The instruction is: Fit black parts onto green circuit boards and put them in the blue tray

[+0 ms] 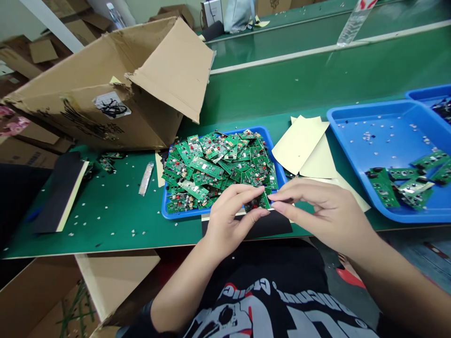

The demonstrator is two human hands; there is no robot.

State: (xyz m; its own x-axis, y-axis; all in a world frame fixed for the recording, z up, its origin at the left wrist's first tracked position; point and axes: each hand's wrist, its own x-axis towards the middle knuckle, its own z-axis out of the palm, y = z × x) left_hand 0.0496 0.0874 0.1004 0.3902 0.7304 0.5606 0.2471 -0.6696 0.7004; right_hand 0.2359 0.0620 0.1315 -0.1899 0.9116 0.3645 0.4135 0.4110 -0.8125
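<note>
My left hand [228, 217] is closed on a small green circuit board [263, 201], pinching it between thumb and fingers. Dark parts show on the board, partly covered by the fingers. At the board's right edge, my right hand [326, 213] pinches a small dark piece [287, 201]; its kind is too hidden to tell. Just beyond both hands stands a blue tray [188, 215], heaped with many green circuit boards [207, 166] carrying red, white and black components. Black card [275, 226] lies beneath the hands at the table's front edge.
A large open cardboard box [151, 117] stands behind the tray on the left. Yellow paper sheets [299, 143] lie to its right, beside another blue tray [352, 141] with several boards. A plastic bottle [355, 23] stands far back. White scraps dot the green table [116, 202].
</note>
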